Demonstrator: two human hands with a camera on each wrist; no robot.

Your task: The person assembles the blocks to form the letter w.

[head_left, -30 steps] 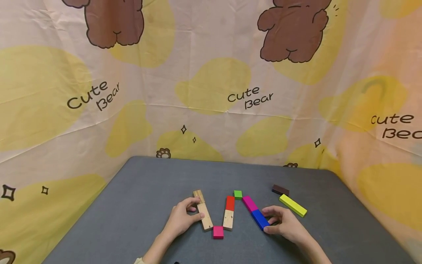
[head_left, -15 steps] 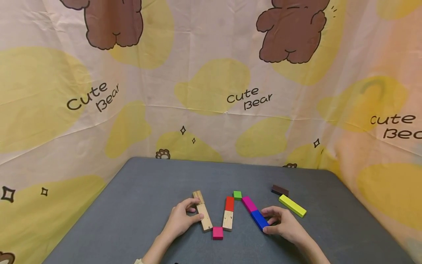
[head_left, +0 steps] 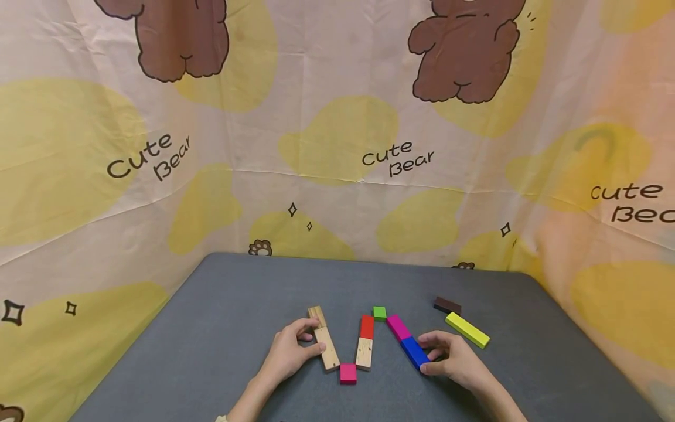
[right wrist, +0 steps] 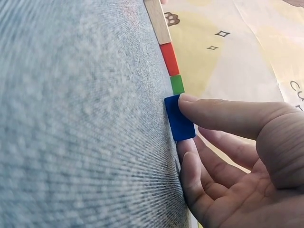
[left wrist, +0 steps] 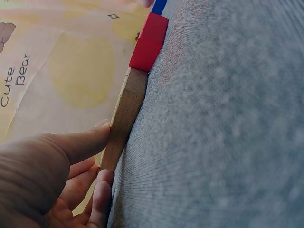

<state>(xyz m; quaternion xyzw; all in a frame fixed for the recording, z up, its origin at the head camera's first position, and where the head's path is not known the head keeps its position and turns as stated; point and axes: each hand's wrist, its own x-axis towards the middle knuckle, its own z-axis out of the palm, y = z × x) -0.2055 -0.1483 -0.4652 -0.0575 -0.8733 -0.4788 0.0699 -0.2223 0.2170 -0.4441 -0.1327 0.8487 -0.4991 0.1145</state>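
Flat blocks lie in a zigzag on the grey table [head_left: 221, 328]. My left hand [head_left: 314, 335] pinches the long wooden block [head_left: 328, 348] between thumb and fingers; in the left wrist view the left hand [left wrist: 107, 152] holds that wooden block [left wrist: 126, 114] by its edges. A short wooden block [head_left: 316, 313] lies at its far end, a pink square [head_left: 348, 373] at its near end. My right hand [head_left: 423, 353] pinches the blue block [head_left: 413, 350], which touches a magenta block [head_left: 399, 326]. In the right wrist view the thumb [right wrist: 223, 114] lies on the blue block [right wrist: 179, 121].
A red block [head_left: 367, 326] joined to a wooden block [head_left: 364, 353] forms the middle stroke, with a green cube [head_left: 379, 312] at its top. A brown block [head_left: 447, 305] and a yellow bar [head_left: 467, 329] lie loose at the right. A bear-print cloth [head_left: 337, 146] walls the table.
Both hands and all blocks hold their places; only the head view has drifted slightly.
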